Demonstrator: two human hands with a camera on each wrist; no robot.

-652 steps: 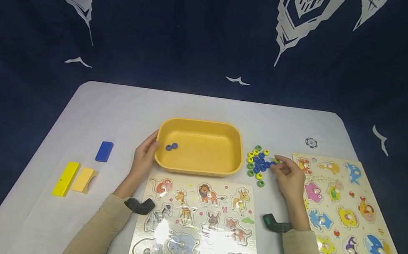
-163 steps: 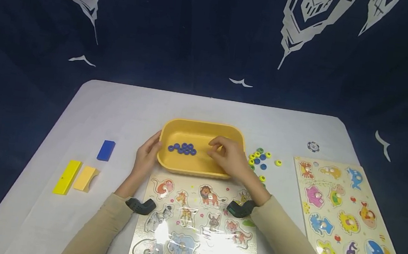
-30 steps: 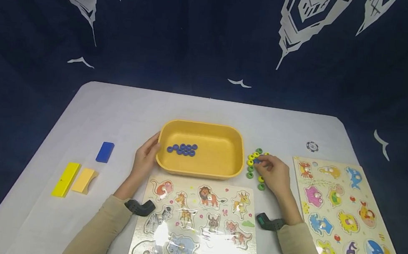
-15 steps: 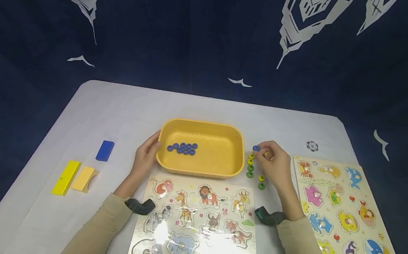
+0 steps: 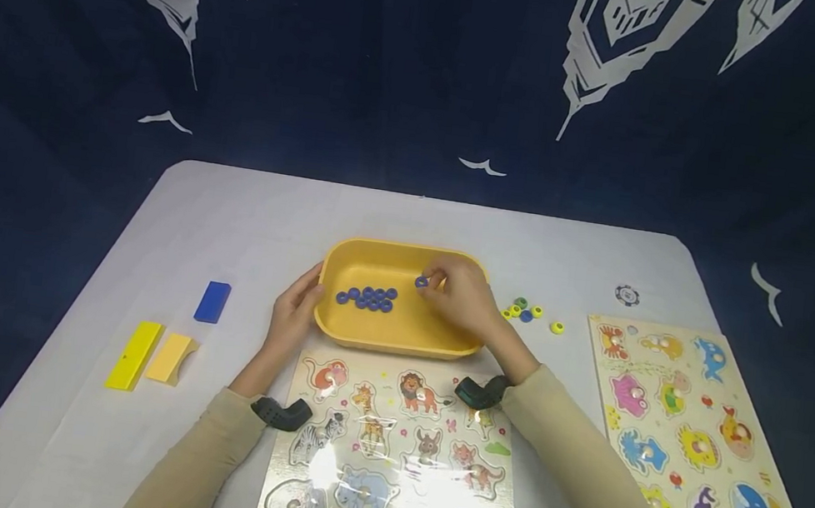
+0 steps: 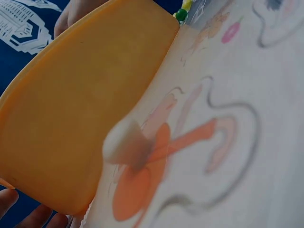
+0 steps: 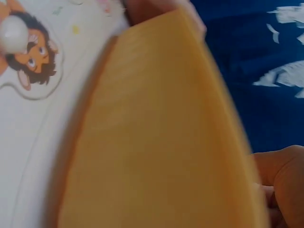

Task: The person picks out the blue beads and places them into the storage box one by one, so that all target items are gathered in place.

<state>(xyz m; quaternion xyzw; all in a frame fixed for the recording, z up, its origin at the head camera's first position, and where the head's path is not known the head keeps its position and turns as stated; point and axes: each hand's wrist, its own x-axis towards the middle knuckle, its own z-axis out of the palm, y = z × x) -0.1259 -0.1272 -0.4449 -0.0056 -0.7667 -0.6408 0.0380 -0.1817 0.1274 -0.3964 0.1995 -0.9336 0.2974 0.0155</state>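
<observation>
My left hand holds the left end of a yellow tray, whose outer wall fills much of both wrist views. Over the tray's right half, my right hand pinches a blue bead between thumb and fingers. Several blue beads lie in rows inside the tray, toward its left. To the right of the tray, a small group of beads sits on the table: one blue bead, a green bead and yellow beads. My right forearm hides part of that area.
An animal knob puzzle lies in front of the tray. A sea-animal puzzle is at the right, with a poker chip behind it. Blue, yellow and tan blocks lie at the left.
My right hand has lifted a blue bead from the table group and carried it left over the tray. Compared with the oldest frame, more blue beads are in the tray. My left hand stays put.
</observation>
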